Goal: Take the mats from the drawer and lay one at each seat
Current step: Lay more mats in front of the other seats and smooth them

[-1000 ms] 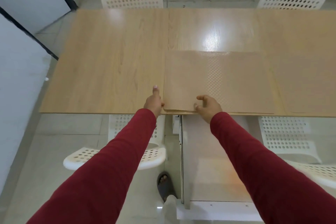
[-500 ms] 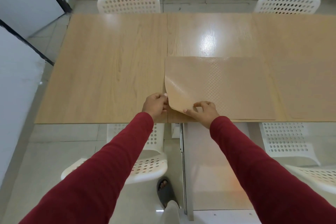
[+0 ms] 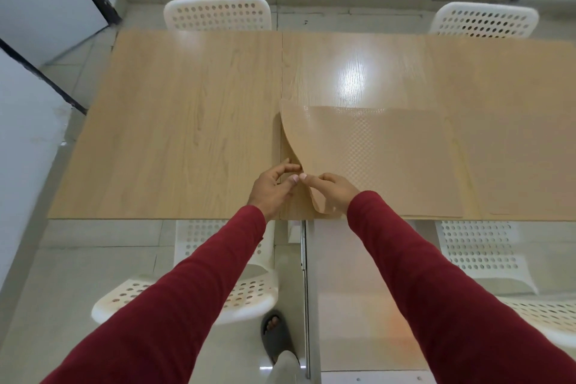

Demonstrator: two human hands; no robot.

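Far left: table [image 3: 174, 134] bare on this half, so the seats here, the far left chair [image 3: 218, 12] and the near left chair [image 3: 199, 287], have no mat yet. The near one is half tucked under the table edge.

Left hand [image 3: 271, 187] sits at the table's centre seam, near the front edge, fingers curled and thumb meeting fingertips on the curled left edge of the top mat [image 3: 374, 159]. Looks like a pinch on that edge, though the exact contact is partly hidden by the right hand. Probable reason: it takes over the peeled edge so the sheet can be pulled leftward toward the empty seats.

Right hand [image 3: 333, 190] is touching the left hand, thumb and fingers closed on the same lifted corner, sheet folded over its fingers. It holds the corner up to separate one mat from those below.

The top mat is thin and floppy: its left edge curves up off the table while the rest lies flat, far edge near the light glare. Thin layered edges at the front under it suggest a stack [image 3: 433, 216] remaining beneath; count not readable.

Right of that, another mat [image 3: 514, 165] lies flat at the near right seat, overlapping or just beside the stack, apparently placed for the near right chair [image 3: 477, 246]. Far right chair [image 3: 486, 20] shows no clear mat in front of it.

Below the table, the drawer [image 3: 358, 305] stands pulled open, appears empty.

Judgement: one seat served, now singling out the next mat.
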